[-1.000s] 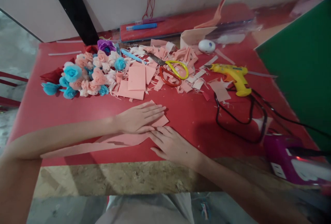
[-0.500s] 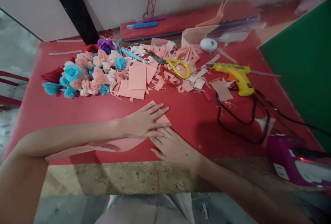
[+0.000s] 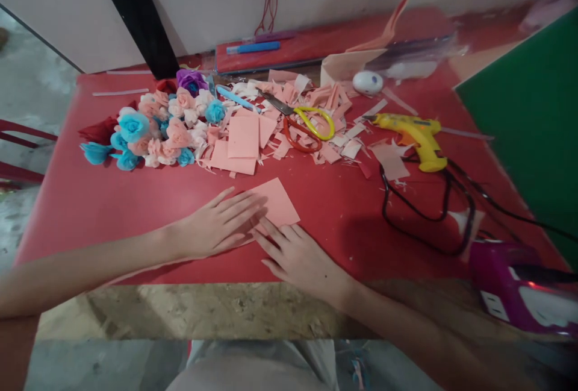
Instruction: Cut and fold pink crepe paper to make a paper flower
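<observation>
A strip of pink crepe paper [image 3: 279,199] lies near the front edge of the red table [image 3: 343,198], its right end folded into a flat panel. My left hand [image 3: 221,222] rests flat over the strip with fingers stretched to the right, covering much of it. The fingertips of my right hand [image 3: 298,255] touch the lower edge of the folded panel, close to the left fingertips. Both hands are open and hold nothing. Beyond them sit folded pink paper pieces [image 3: 244,137] and scissors [image 3: 311,123] with one yellow and one red handle.
Crepe paper flowers [image 3: 149,126] cluster at the back left beside paper scraps [image 3: 334,102]. A yellow glue gun [image 3: 415,132] lies to the right, its black cord [image 3: 465,216] looping toward a purple power box [image 3: 510,276]. A green board [image 3: 533,96] stands at the right.
My left hand has slid left and slightly down along the paper, uncovering the folded panel. My right hand stays nearly in place. The view has shifted slightly.
</observation>
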`<state>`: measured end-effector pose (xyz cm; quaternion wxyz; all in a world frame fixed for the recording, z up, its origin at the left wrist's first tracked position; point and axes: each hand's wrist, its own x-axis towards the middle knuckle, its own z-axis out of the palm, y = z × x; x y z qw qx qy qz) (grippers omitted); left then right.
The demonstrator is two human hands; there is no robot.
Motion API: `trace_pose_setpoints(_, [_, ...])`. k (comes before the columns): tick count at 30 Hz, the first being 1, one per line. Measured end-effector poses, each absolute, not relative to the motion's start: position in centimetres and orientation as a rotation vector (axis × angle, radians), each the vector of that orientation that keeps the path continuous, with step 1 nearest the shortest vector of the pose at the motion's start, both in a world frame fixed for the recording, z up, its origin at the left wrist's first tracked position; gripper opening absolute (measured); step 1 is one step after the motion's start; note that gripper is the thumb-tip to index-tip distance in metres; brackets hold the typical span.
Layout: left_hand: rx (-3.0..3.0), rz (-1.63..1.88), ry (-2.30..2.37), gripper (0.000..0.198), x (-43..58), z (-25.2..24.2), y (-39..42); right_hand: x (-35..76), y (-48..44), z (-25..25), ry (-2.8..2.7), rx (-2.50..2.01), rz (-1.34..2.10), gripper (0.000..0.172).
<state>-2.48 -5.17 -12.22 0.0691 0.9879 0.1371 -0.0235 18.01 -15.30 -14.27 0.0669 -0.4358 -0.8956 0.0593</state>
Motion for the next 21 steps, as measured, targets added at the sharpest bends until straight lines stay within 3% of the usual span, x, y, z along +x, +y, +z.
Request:
trace_pose_setpoints(7, [3.056, -0.139, 0.39, 0.054, -3.7, -14.2, -6.3, 19.2, -14.3, -14.3, -2.465, -1.39, 0.169, 0.04])
trace_pose_setpoints(14, [3.06, -0.091, 0.257, 0.055, -4.2, -14.0, -5.1, 20.5, -12.0, -16.1, -2.458, -1.54, 0.117, 0.074])
trace_pose_setpoints(21, [3.041, -0.082, 0.267, 0.054, -4.2, -14.0, -5.1, 20.6, -12.0, -16.2, -2.499, -1.544, 0.064, 0.074])
